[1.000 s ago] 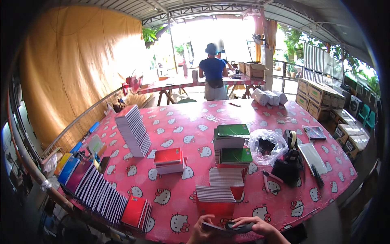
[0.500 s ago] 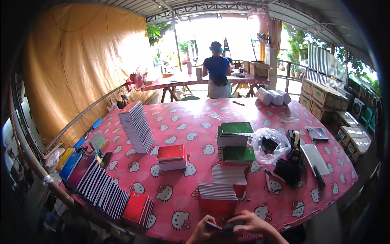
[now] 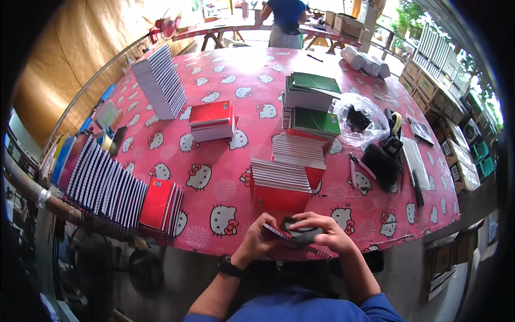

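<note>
At the table's near edge, my left hand [image 3: 256,237] grips a notebook [image 3: 276,232] held edge-on, its hole-punched spine showing. My right hand [image 3: 325,229] is wrapped over a dark grey, soft-looking pad [image 3: 306,236] pressed against that spine; its exact kind is unclear. From under the pad a black spiral coil [image 3: 320,252] sticks out to the right. Just beyond my hands stands a row of red-covered notebooks [image 3: 281,197], pages upward, with a second row [image 3: 300,149] behind it.
Spiral-bound notebooks [image 3: 107,174] line the left edge, red ones [image 3: 156,203] at their end. Farther back are a tall stack [image 3: 160,80], a small red stack [image 3: 210,121] and green notebooks [image 3: 316,122]. Pliers [image 3: 362,169], black coils [image 3: 380,165] and a plastic bag [image 3: 362,119] lie right. Another person [image 3: 287,19] stands beyond.
The view has tilted downward, so the table sits higher and my forearms and blue clothing show. My hands remain together on the notebook, with the grey pad now more plainly visible.
</note>
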